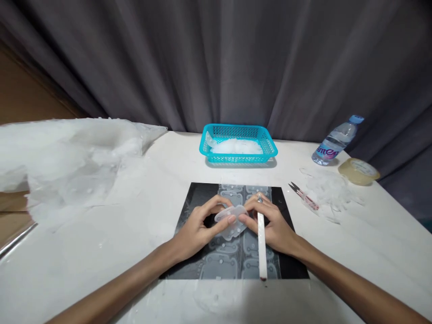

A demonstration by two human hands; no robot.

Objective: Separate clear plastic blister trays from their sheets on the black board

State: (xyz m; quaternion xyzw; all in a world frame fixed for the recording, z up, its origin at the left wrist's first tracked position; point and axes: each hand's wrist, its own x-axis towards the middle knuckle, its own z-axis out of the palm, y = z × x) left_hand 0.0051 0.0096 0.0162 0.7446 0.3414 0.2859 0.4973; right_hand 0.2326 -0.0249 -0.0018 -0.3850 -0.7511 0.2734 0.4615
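Note:
A thin, translucent, soft-looking piece (pixel 232 230) with a wavy edge is pinched between both hands over the black mat. My left hand (pixel 205 225) grips its left side between thumb and fingers. At its upper right, my right hand (pixel 266 218) pinches the edge with thumb and forefinger, and a ring shows on one finger. The same hand keeps a flat white stick (pixel 262 252), whose lower end points toward me; its upper end is hidden by the fingers. Beneath the hands, a clear sheet of rounded moulded shapes (pixel 219 266) lies on the black mat (pixel 293 265).
A blue basket (pixel 241 158) holding whitish pieces stands at the back. Thread snips (pixel 305 198) lie beside clear scraps (pixel 329 189) on the right, near a water bottle (pixel 334 143) and a tape roll (pixel 359 172). A large plastic bag (pixel 74 153) covers the left of the table.

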